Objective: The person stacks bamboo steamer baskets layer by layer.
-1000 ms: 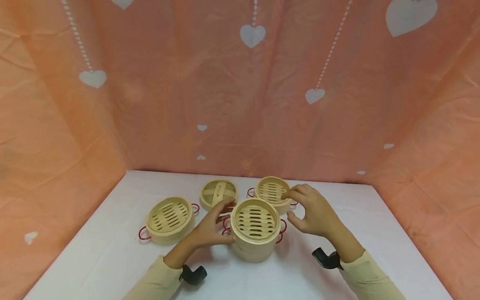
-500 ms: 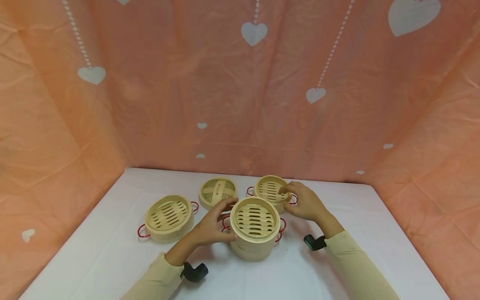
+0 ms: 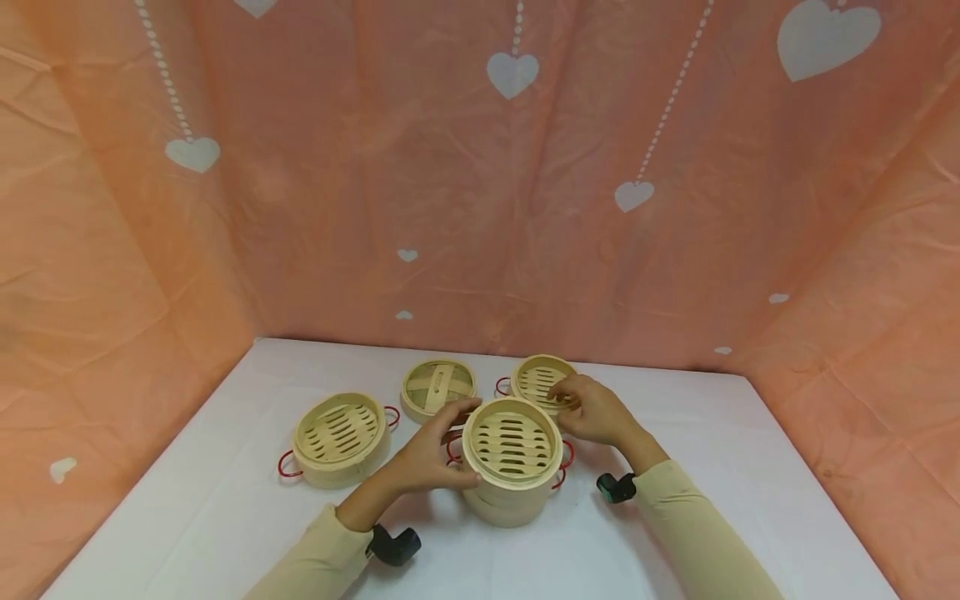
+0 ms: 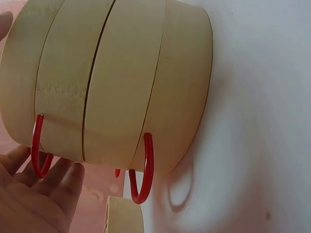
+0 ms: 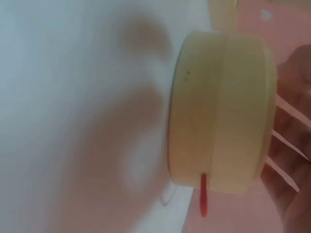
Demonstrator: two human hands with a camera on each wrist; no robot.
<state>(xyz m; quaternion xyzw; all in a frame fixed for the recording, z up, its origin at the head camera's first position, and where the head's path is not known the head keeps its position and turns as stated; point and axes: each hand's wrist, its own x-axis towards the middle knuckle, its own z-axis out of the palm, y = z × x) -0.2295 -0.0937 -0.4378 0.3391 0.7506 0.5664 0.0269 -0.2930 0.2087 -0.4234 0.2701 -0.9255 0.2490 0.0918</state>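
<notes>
A stack of bamboo steamers (image 3: 507, 500) with red handles stands at the middle front. My left hand (image 3: 431, 454) curves round its left side, the thumb at the front and the fingers behind. In the left wrist view, the left fingers (image 4: 58, 182) lie beside the upper red handle (image 4: 36, 150). Behind and to the right is another bamboo steamer (image 3: 534, 380). Over its right edge is my right hand (image 3: 600, 412), fingers bent above the slatted base. The right wrist view has these fingers (image 5: 286, 141) apart from one another just beyond the rim.
A third bamboo steamer (image 3: 337, 429) with red handles sits at the left. At the back centre lies a round woven bamboo lid (image 3: 437, 385) with a cross strap. White cloth (image 3: 720, 483) covers the table. An orange curtain (image 3: 360, 183) with hearts closes off the back and sides.
My right hand has moved left from beside the rear steamer to over its right edge, fingers drawing closer together. The left hand stays at the front stack. The steamers have not moved.
</notes>
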